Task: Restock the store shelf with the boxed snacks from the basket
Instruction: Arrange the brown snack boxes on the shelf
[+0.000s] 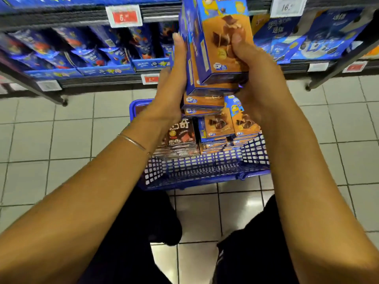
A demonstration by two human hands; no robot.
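Observation:
Between both hands I hold a stack of orange-and-blue snack boxes (219,42) upright above the basket. My left hand (174,83) lies flat against the stack's left side with straight fingers. My right hand (252,64) grips the front and right side, thumb curled over the top box's face. Below, the blue plastic basket (205,173) stands on the floor and holds more orange boxes (219,128) and dark brown boxes (181,136). The store shelf (102,58) is just beyond the basket.
Shelves carry rows of blue cookie boxes (307,37) with red and white price tags (124,16) on the rails. Shelf legs (61,101) stand on the pale tiled floor (51,140). My legs in dark trousers (143,232) are below the basket.

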